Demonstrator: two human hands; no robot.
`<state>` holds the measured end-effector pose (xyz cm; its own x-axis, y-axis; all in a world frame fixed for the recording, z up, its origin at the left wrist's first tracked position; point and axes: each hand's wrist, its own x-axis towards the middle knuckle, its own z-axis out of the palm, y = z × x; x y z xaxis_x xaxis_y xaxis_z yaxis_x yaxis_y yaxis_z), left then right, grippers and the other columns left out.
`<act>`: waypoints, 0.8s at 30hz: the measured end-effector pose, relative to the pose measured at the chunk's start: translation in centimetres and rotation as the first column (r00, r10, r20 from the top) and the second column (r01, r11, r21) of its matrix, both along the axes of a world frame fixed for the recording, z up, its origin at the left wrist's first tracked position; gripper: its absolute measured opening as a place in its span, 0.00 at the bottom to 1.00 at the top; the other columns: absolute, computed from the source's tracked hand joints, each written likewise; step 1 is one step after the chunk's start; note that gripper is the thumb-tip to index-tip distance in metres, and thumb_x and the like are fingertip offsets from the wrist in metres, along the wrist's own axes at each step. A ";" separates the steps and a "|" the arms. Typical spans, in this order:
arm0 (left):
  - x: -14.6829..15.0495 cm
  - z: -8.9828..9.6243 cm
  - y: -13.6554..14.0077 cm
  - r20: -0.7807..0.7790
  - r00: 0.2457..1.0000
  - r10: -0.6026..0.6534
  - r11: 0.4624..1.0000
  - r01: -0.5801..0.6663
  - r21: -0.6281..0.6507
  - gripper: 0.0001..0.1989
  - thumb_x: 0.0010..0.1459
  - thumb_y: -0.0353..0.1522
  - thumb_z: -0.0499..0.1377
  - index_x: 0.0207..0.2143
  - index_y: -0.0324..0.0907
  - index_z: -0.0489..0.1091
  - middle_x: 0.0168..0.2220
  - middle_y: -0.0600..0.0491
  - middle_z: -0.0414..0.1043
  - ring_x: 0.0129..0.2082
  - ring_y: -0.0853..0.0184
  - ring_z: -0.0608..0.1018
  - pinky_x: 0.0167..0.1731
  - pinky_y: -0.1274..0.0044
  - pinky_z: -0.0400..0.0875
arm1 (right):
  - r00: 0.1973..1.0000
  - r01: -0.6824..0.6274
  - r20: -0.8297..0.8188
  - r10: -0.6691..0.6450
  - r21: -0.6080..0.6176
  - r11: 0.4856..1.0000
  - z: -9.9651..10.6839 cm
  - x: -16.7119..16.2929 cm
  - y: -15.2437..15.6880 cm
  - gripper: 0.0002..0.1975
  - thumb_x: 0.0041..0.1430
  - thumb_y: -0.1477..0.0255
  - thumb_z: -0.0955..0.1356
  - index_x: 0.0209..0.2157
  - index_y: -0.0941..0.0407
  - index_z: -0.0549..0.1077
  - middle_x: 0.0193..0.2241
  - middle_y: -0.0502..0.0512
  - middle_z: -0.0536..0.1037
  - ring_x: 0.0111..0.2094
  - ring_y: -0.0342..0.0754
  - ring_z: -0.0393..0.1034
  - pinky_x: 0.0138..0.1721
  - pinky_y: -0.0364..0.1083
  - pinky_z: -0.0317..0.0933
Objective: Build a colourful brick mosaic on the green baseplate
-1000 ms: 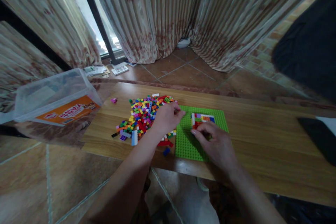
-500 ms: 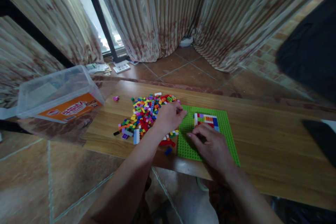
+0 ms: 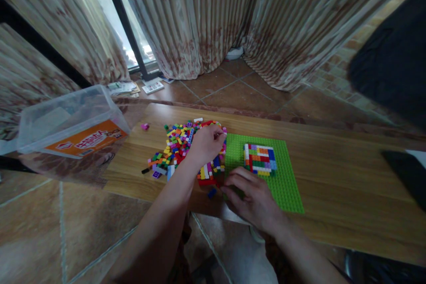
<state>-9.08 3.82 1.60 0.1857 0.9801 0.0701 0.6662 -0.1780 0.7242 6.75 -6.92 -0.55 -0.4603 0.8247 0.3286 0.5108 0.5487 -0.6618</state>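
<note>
Right grip [image 3: 250,196] has the brick block [image 3: 261,159] just beyond it.

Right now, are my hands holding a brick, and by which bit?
I can't tell. The left hand is over the pile, the right hand by the left edge of the board; no held brick shows clearly.

The person's right hand [image 3: 254,197], over the small multicoloured brick build [image 3: 261,159] a second ago, is now at the green baseplate's [image 3: 288,191] near left corner, fingertips beside red bricks [image 3: 206,182] (contact is unclear). The build's near rows lie uncovered. The left hand [image 3: 206,144] is farther left, over the loose bricks [image 3: 178,142].
</note>
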 end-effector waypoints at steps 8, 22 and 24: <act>-0.9 0.4 0.4 0.047 0.997 0.055 0.998 -0.055 0.001 0.10 0.56 0.28 0.52 0.25 0.39 0.72 0.22 0.55 0.72 0.24 0.70 0.71 0.26 0.80 0.61 | 0.992 0.110 0.055 -0.109 -0.012 0.994 -0.9 -0.5 0.4 0.06 0.64 0.75 0.64 0.35 0.53 0.73 0.33 0.54 0.74 0.35 0.47 0.70 0.36 0.45 0.65; -2.8 -0.3 1.2 0.219 0.955 0.200 0.974 -0.218 0.059 0.09 0.56 0.31 0.56 0.27 0.38 0.73 0.24 0.53 0.74 0.26 0.70 0.73 0.27 0.79 0.65 | 0.978 0.201 0.048 -0.204 0.063 0.978 -2.0 -2.4 2.2 0.09 0.64 0.74 0.64 0.43 0.53 0.75 0.42 0.58 0.75 0.42 0.49 0.71 0.42 0.49 0.68; -2.7 -0.2 1.2 0.226 0.954 0.197 0.975 -0.215 0.057 0.09 0.55 0.30 0.56 0.26 0.38 0.73 0.24 0.53 0.74 0.25 0.70 0.73 0.27 0.79 0.65 | 0.975 0.212 0.055 -0.216 0.069 0.975 -2.1 -3.0 2.5 0.10 0.64 0.72 0.65 0.45 0.53 0.75 0.44 0.59 0.74 0.43 0.51 0.71 0.45 0.50 0.69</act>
